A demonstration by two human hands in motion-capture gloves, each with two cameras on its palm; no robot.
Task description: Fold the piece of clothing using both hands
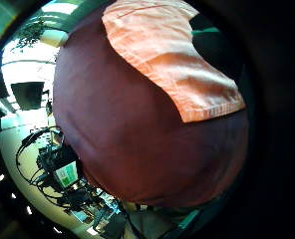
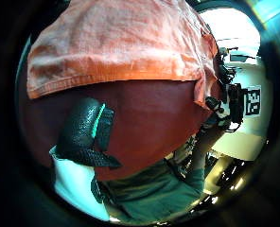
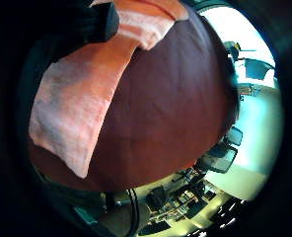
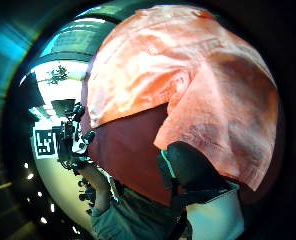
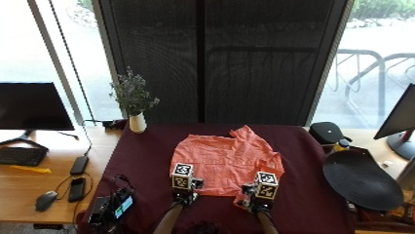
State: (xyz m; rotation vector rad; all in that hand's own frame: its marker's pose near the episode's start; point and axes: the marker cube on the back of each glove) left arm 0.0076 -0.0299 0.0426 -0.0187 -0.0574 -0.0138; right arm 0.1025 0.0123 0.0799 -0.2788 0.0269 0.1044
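Dark slatted blinds hang behind a table draped in a maroon cloth [image 5: 149, 161], where an orange shirt [image 5: 223, 163] lies spread near the middle, rumpled, with one sleeve reaching toward the far edge. Both forearms reach up from the near edge. The left hand [image 5: 183, 194] sits at the shirt's near left hem and the right hand [image 5: 254, 199] at its near right corner, where the fabric is bunched; whether either hand's fingers have closed on the cloth cannot be told. In the left thumb side palm view the hem [image 2: 121, 73] runs straight across just above the cloth. A white vase of purple flowers [image 5: 135, 105] stands at the far left corner, and a black round object [image 5: 360, 180] rests at the right edge.
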